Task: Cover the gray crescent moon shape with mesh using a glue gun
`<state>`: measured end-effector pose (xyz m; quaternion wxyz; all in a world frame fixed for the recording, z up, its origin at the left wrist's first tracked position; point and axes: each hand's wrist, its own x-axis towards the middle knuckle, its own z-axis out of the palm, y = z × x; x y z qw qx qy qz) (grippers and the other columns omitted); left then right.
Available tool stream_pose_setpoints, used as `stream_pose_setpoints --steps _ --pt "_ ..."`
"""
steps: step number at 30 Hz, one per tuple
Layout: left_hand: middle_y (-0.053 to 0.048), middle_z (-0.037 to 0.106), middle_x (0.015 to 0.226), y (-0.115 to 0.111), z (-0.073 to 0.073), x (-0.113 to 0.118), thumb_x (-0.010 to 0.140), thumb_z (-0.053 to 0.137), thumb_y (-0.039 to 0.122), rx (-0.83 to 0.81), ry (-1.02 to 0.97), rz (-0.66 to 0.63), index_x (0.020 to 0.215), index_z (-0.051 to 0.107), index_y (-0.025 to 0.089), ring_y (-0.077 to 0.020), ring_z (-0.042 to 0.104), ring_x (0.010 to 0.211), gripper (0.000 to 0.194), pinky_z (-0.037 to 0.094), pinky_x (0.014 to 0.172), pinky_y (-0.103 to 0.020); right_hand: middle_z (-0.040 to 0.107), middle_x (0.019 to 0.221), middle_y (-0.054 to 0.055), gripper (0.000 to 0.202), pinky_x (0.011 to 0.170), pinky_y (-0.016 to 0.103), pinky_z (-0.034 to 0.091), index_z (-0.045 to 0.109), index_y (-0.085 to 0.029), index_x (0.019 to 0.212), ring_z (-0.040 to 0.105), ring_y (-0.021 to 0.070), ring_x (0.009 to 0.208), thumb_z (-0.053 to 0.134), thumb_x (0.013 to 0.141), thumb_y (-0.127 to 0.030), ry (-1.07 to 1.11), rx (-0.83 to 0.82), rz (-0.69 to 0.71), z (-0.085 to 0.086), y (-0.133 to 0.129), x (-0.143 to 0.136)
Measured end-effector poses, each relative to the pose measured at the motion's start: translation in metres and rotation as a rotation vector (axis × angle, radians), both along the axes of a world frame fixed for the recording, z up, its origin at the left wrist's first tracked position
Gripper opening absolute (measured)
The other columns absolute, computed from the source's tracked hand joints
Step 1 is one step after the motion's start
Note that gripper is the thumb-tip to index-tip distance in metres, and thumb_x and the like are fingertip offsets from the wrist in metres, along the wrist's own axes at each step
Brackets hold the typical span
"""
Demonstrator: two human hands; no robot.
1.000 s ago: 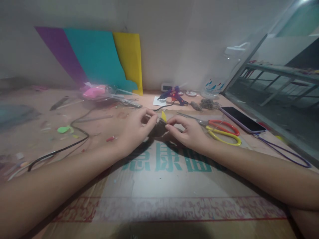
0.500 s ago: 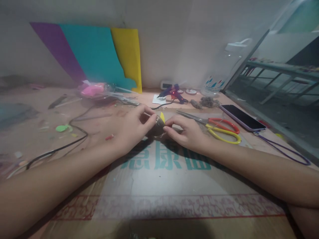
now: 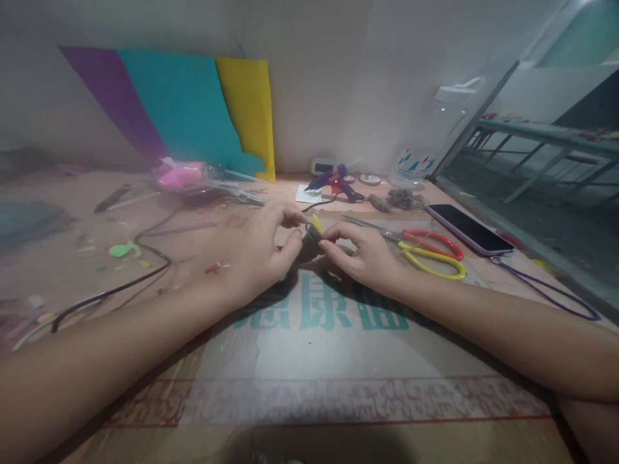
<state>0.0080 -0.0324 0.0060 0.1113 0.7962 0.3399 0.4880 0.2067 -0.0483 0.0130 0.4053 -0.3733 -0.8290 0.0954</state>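
One dark ridged piece [image 3: 310,243], with one yellow tip [image 3: 316,223], sits between the hands. The right hand [image 3: 367,254] pinches its right edge, fingers bent; the left hand [image 3: 271,248] curves around its left side (how firmly, I cannot tell). Nearer than the grip, teal characters [image 3: 323,303] include 康; to its right lie one pair of scissors [image 3: 430,248] and one phone [image 3: 468,229].

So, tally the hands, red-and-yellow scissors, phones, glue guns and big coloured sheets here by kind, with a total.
Hands: 2 (left hand, right hand)
Red-and-yellow scissors: 1 pair
Phone: 1
Glue gun: 1
Coloured sheets: 3 (purple sheet, teal sheet, yellow sheet)
Total: 8
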Motion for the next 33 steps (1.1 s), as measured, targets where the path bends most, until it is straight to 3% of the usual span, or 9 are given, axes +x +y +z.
stream_pose_setpoints --steps 4,8,13,19,24,29,33 --pt "-0.007 0.063 0.11 -0.004 0.002 0.0 0.085 0.059 0.022 0.045 0.044 0.018 0.113 0.053 0.02 -0.0195 0.06 0.097 0.029 0.049 0.09 -0.038 0.069 0.074 0.0 0.012 0.066 0.025 0.045 0.062 -0.019 0.079 0.06 0.013 0.067 0.057 0.088 -0.025 0.004 0.006 -0.012 0.001 0.0 0.0" --pt "-0.009 0.061 0.131 -0.007 0.004 -0.001 0.092 0.053 0.025 -0.084 0.06 -0.025 0.13 0.048 0.023 -0.0172 0.065 0.095 0.038 0.051 0.091 -0.038 0.068 0.075 0.001 0.012 0.067 0.026 0.045 0.062 -0.019 0.079 0.061 0.0136 0.068 0.056 0.089 -0.025 -0.016 0.001 -0.013 0.0 0.0 0.0" --pt "-0.007 0.067 0.121 -0.003 -0.002 -0.002 0.094 0.053 0.025 -0.143 -0.073 -0.13 0.124 0.057 0.024 -0.0171 0.067 0.097 0.031 0.053 0.091 -0.035 0.069 0.077 0.002 0.012 0.068 0.028 0.047 0.063 -0.02 0.08 0.062 0.015 0.07 0.056 0.089 -0.025 -0.032 0.017 0.007 -0.001 0.001 0.001" --pt "-0.006 0.07 0.108 0.003 -0.005 0.001 0.091 0.057 0.026 -0.247 -0.154 -0.088 0.112 0.062 0.021 -0.0168 0.067 0.095 0.023 0.054 0.085 -0.032 0.069 0.077 0.001 0.012 0.068 0.027 0.046 0.063 -0.02 0.08 0.062 0.0142 0.07 0.056 0.089 -0.024 -0.026 0.035 0.013 -0.001 0.001 0.0" --pt "-0.005 0.071 0.099 0.004 -0.003 0.0 0.089 0.057 0.024 -0.264 -0.106 -0.049 0.101 0.065 0.021 -0.0168 0.067 0.089 0.015 0.054 0.081 -0.032 0.069 0.075 0.001 0.012 0.068 0.027 0.046 0.063 -0.019 0.08 0.062 0.014 0.069 0.057 0.089 -0.023 -0.029 0.054 0.041 -0.002 0.002 0.0" --pt "-0.004 0.072 0.098 0.0 0.0 -0.001 0.089 0.055 0.024 -0.26 -0.07 -0.02 0.101 0.068 0.021 -0.0168 0.067 0.088 0.018 0.054 0.075 -0.029 0.069 0.076 0.002 0.012 0.069 0.027 0.046 0.064 -0.019 0.081 0.062 0.0144 0.071 0.058 0.09 -0.024 -0.035 0.064 0.043 -0.003 0.002 0.001" --pt "-0.004 0.071 0.096 -0.002 0.002 0.0 0.087 0.06 0.033 -0.322 -0.096 -0.07 0.102 0.066 0.02 -0.0176 0.067 0.087 0.021 0.053 0.069 -0.026 0.07 0.077 0.002 0.012 0.07 0.027 0.046 0.065 -0.019 0.082 0.063 0.0147 0.072 0.058 0.09 -0.024 -0.041 0.055 0.046 -0.003 0.002 0.001"
